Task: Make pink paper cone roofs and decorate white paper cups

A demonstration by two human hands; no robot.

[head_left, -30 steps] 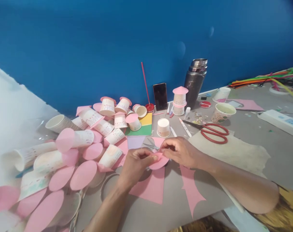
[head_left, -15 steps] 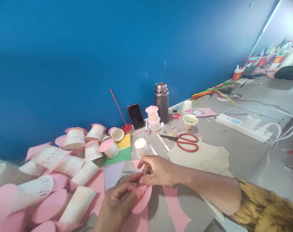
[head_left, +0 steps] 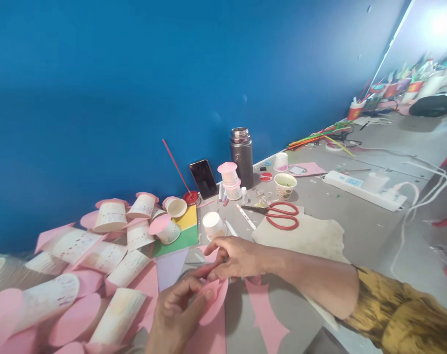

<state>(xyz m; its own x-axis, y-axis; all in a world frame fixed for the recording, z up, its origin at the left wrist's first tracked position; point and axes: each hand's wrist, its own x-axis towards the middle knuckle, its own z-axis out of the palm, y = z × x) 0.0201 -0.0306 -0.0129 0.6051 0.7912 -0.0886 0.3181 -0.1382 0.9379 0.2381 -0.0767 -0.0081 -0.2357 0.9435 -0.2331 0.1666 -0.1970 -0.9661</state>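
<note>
A round pink paper piece (head_left: 216, 309) is held between my two hands near the front of the table. My left hand (head_left: 182, 305) pinches it from the left, thumb on top. The fingers of my right hand (head_left: 234, 258) are bent down onto its upper edge, where a fold or raised flap shows. What lies under the right fingertips is hidden. Just beyond my right hand a white paper cup (head_left: 213, 226) stands upside down. Pink paper offcuts (head_left: 265, 314) lie below my right forearm.
Many pink-topped paper cups (head_left: 108, 216) crowd the left side. Red-handled scissors (head_left: 282, 215) rest on a pale sheet (head_left: 300, 241). Behind stand a dark flask (head_left: 242, 160), a phone (head_left: 203, 178) and a patterned cup (head_left: 285, 187). A white power strip (head_left: 363, 191) with cables lies right.
The view has shifted slightly. Both hands stay on the pink paper piece, and the right fingers have moved a little on its upper edge, with the flap showing more.
</note>
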